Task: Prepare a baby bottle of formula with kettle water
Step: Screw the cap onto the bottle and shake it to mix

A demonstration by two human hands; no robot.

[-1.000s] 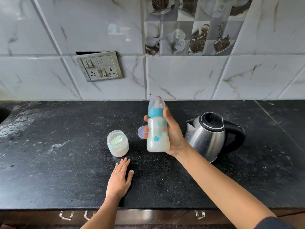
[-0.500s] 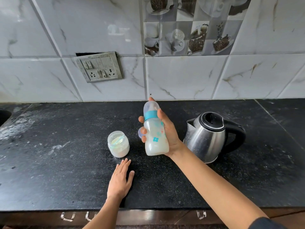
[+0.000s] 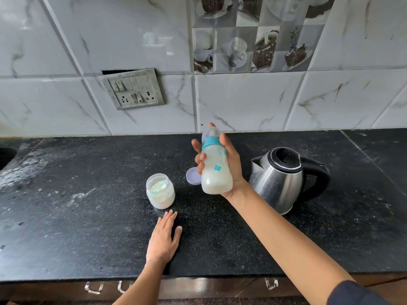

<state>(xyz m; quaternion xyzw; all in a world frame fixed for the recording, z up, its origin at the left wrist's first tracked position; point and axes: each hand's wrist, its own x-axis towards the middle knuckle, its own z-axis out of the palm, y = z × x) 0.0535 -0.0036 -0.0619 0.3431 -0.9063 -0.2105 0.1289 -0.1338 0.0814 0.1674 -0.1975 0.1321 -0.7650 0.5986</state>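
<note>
**Bottle up, capped and milky**

Right hand point(image 3: 234, 166) is wrapped round the baby bottle point(image 3: 217, 172), holding it tilted above the middle of the counter point(image 3: 66, 216), between the open formula jar point(image 3: 160, 191) and the kettle point(image 3: 279, 179). Left hand point(image 3: 164, 238) lies flat near the front edge, fingers straight. The danger, I'd say: a loose collar sprays milk, or a wide swing clips the kettle.

A black speckled stone tabletop point(image 3: 66, 238) runs the width of the view, with pale dusty smears point(image 3: 24, 172) toward its left end. At the far left edge a dark curved sink rim point(image 3: 6, 154) just shows. Behind stands a wall of white marble-look tiles point(image 3: 242, 102), with a grey switch and socket plate point(image 3: 132, 88) set slightly crooked on it. Higher up to the right is a picture tile point(image 3: 253, 34) of coffee cups and beans. Metal drawer handles point(image 3: 94, 287) show below the front edge.
</note>
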